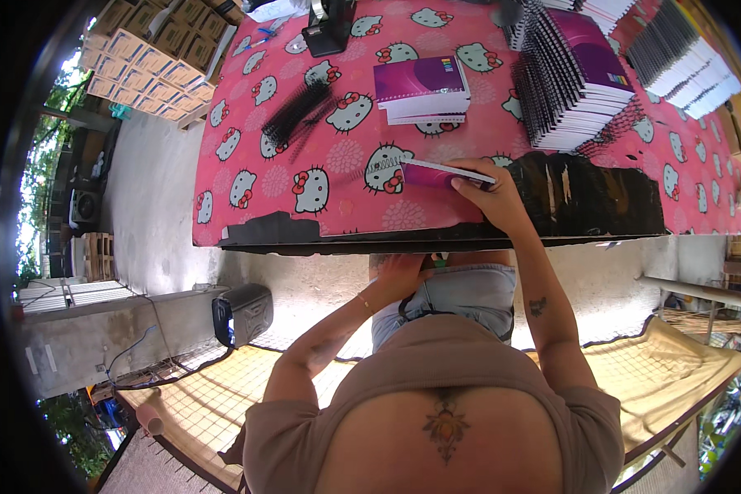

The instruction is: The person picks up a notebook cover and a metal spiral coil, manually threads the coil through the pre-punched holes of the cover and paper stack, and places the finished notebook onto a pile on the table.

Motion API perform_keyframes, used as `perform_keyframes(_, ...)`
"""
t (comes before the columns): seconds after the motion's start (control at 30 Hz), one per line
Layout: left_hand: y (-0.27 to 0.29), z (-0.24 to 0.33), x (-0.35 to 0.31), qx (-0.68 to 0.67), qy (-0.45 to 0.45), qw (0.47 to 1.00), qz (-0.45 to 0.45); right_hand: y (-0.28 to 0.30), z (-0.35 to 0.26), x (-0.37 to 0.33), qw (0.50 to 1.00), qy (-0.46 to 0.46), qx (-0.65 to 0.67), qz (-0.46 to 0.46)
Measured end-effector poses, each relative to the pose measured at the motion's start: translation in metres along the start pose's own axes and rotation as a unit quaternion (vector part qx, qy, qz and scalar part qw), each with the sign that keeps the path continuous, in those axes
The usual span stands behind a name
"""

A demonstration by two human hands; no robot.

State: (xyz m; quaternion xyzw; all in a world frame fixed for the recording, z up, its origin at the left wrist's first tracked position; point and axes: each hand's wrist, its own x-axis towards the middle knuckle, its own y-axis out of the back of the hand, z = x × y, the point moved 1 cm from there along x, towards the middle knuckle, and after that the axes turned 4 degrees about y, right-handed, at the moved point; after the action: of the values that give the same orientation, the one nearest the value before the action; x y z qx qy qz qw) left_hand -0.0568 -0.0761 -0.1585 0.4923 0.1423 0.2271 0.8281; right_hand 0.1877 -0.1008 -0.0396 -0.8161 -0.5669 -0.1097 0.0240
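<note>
My right hand [492, 198] grips a purple-covered notebook [436, 175] near the table's front edge, thumb on the cover and fingers at the far side. A dark spiral binding coil [379, 166] sticks out to the left from the notebook's left end. Below the table edge, my left hand [399, 276] lies on my lap with its fingers extended and nothing visible in it; its fingertips are partly hidden. Beyond the held notebook sits a small stack of purple notebooks [420, 86] with white pages. To its left lies a heap of loose black coils [298, 111].
Tall stacks of coil-bound notebooks [572, 78] stand at right, with more stacks [687, 62] beyond. A black desktop device [328, 29] and blue-handled pliers [263, 35] lie at the back. The pink patterned table cover [354, 210] is torn in front. Cartons [152, 62] are piled at far left.
</note>
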Motion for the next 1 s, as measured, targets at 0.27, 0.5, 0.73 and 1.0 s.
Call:
perform_keyframes(0.27,0.033,-0.036,-0.052,-0.045,0.276,0.958,0.057,0.005,0.003,-0.002,1.0,0.0,0.003,0.003)
perform_keyframes(0.5,0.108,-0.044,-0.098,-0.187,0.279,0.93,-0.147,0.001,0.001,-0.002,1.0,-0.019,-0.002,-0.004)
perform_keyframes(0.73,0.215,0.001,0.074,0.019,-0.054,0.961,0.27,0.003,-0.003,0.001,0.998,-0.017,0.023,-0.047)
perform_keyframes(1.0,0.216,-0.001,0.102,-0.115,-0.08,0.976,0.167,0.007,0.0,0.006,0.999,-0.025,-0.006,-0.034)
